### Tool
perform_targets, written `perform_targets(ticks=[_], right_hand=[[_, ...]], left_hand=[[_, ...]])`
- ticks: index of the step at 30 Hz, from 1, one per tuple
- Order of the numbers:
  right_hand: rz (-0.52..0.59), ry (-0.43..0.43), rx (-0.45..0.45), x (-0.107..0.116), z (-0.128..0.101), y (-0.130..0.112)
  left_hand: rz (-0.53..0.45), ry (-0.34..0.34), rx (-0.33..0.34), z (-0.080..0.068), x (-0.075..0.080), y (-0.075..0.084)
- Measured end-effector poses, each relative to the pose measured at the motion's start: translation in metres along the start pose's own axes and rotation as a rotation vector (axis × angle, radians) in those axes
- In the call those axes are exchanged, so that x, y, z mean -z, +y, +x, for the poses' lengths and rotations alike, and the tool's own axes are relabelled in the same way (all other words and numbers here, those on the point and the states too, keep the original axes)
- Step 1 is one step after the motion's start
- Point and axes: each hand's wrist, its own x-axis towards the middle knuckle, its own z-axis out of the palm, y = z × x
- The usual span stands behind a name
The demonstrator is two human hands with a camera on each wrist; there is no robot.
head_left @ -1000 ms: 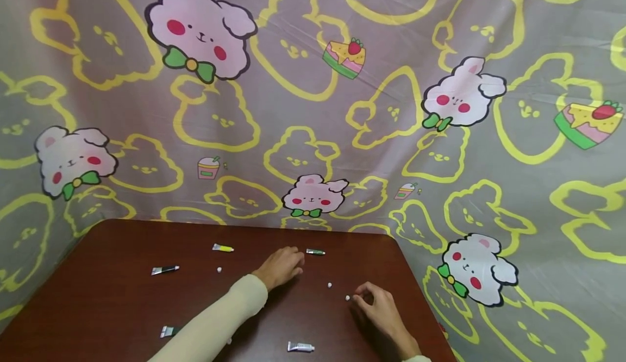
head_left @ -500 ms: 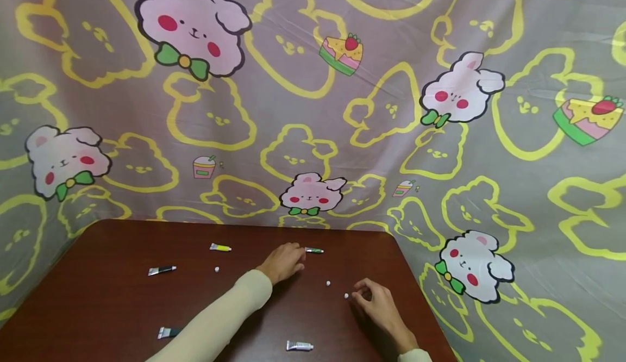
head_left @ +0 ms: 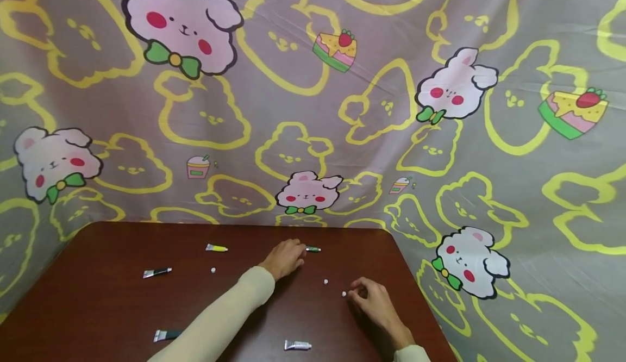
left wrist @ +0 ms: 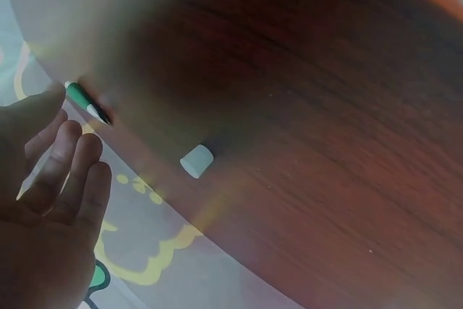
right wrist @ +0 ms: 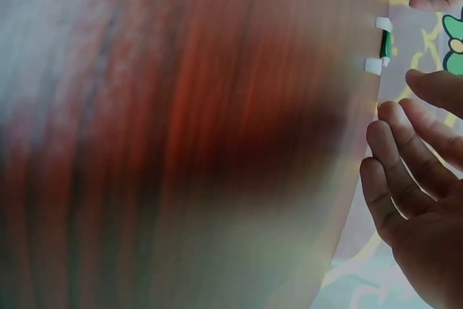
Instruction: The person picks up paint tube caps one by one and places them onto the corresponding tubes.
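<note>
On the dark table (head_left: 98, 297), going from the left, lie a black tube (head_left: 157, 272), then a dark-green tube (head_left: 166, 335) whose right end is hidden under the cream sleeve (head_left: 220, 318). Farther back lies a yellow tube (head_left: 216, 248), with a white cap (head_left: 213, 270) just in front of it. A white tube (head_left: 297, 345) lies near the front edge.

The left hand (head_left: 283, 258) rests palm-down near the far edge, its fingertips at the end of the green tube (head_left: 313, 249); whether they touch it cannot be told from the head view. In the left wrist view the fingers (left wrist: 69, 171) are loosely bent, gripping nothing, and the green tube (left wrist: 87, 104) lies just beyond them.

Right of it lie two more caps (head_left: 325, 282). The right hand (head_left: 374, 302) is curled beside the nearer one (head_left: 344, 294), fingertips gathered; if they pinch something, it is too small to make out. The right wrist view is blurred, showing relaxed fingers (right wrist: 405, 179).
</note>
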Motion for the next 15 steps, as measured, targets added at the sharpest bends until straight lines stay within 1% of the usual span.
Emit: perform_targets(ticks=[5, 11, 15], right_hand=[[-0.025, -0.030, -0.001, -0.002, 0.001, 0.001], [-0.042, -0.073, -0.001, -0.002, 0.002, 0.001], [-0.051, -0.107, 0.026, -0.002, 0.002, 0.001]], left_hand=[[-0.005, -0.013, 0.013, 0.005, -0.004, 0.003], [0.017, -0.003, 0.006, 0.013, -0.001, 0.009], [0.027, 0.003, 0.003, 0.020, 0.000, 0.011]])
